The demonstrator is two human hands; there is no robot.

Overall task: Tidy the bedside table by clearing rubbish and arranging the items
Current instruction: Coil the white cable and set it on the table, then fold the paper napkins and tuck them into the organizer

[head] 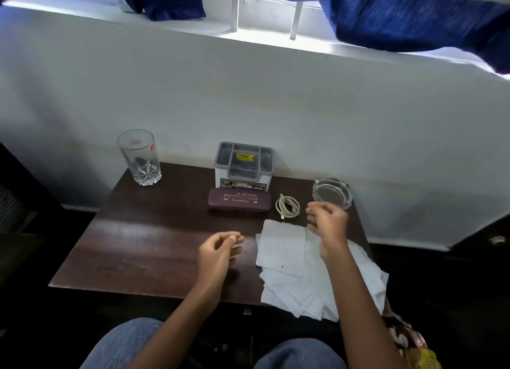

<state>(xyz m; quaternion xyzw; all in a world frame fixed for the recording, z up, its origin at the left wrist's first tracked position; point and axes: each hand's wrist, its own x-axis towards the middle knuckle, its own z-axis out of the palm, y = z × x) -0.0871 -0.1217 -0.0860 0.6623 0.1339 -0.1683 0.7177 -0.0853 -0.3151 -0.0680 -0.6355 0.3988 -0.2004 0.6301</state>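
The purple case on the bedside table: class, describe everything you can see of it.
The purple case is a long, rounded, hard-looking box with its lid closed, lying flat on the dark wooden table. Pale printed lettering runs across its lid. It sits just in front of the grey-topped organiser box; whether they touch is unclear. The coiled white cable lies to its right, apart from it. Neither the left hand nor the right hand touches it.

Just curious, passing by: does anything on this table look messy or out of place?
Yes: the white papers lie in a loose, fanned heap at the front right corner of the table, some overhanging its edge.
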